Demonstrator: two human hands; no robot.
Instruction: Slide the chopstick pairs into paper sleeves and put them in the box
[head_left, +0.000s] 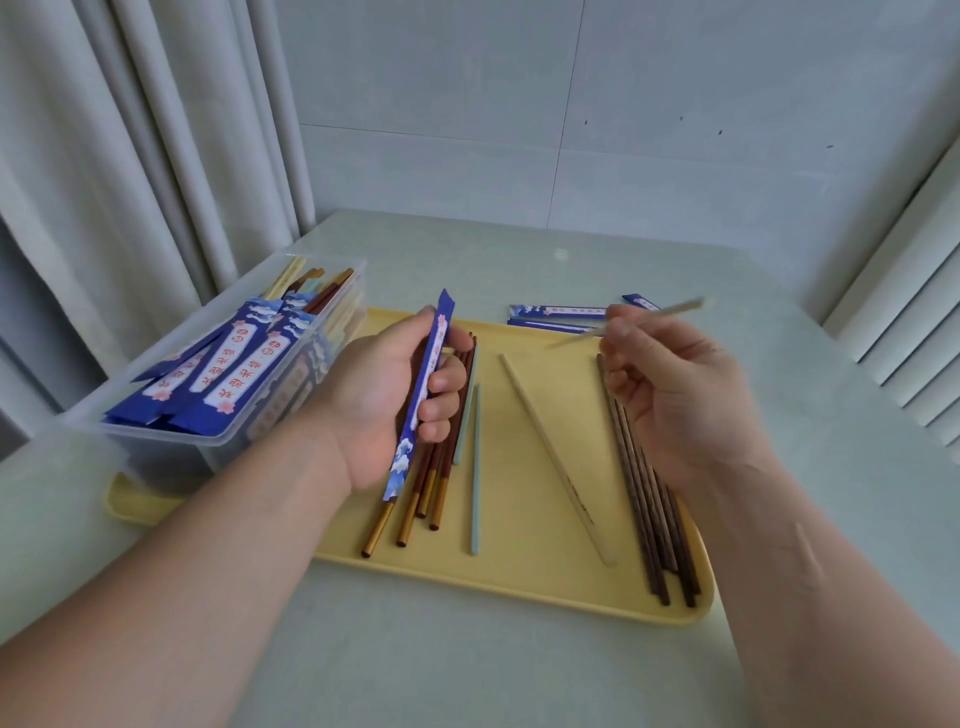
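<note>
"Head view, nearest first: what lies before the person?"

"A smooth pale green table (467, 675), and on it a flat yellow tray (519, 587) with rounded corners. At the tray's 4 o'clock lies a bundle of dark brown wooden chopsticks (657, 540), straight and matt, running roughly 5 to 11. A single cream chopstick (550, 457) slants just beside them. Two slim pale blue chopsticks (475, 467) lie near the middle, 6 to 12."

"And the hands?"

"The left hand (384, 405), at 9 o'clock, has fingers and thumb curled round a blue printed paper sleeve (423, 395). The sleeve is flat and narrow, its long axis 7 to 1, the wave-patterned end toward the person. Beneath it lie red-brown chopsticks (410, 514) with gold ends. Whether one of them sits inside the sleeve I cannot tell. The right hand (670, 395), at 2 o'clock, is nearly closed and pinches a thin pale chopstick (654, 317) in its fingertips. That one is blurred, held above the tray, lying about 8 to 2."

"Farther off?"

"At 10 o'clock a clear plastic box (218, 452), rectangular, holds sleeved pairs (228, 374) with their bare ends toward 1 o'clock. At 12 to 1 o'clock, on the table just past the tray, lie loose flat sleeves (556, 312). Behind stand a pleated pale curtain (156, 156) at the left and a grey panelled wall (623, 130)."
</note>
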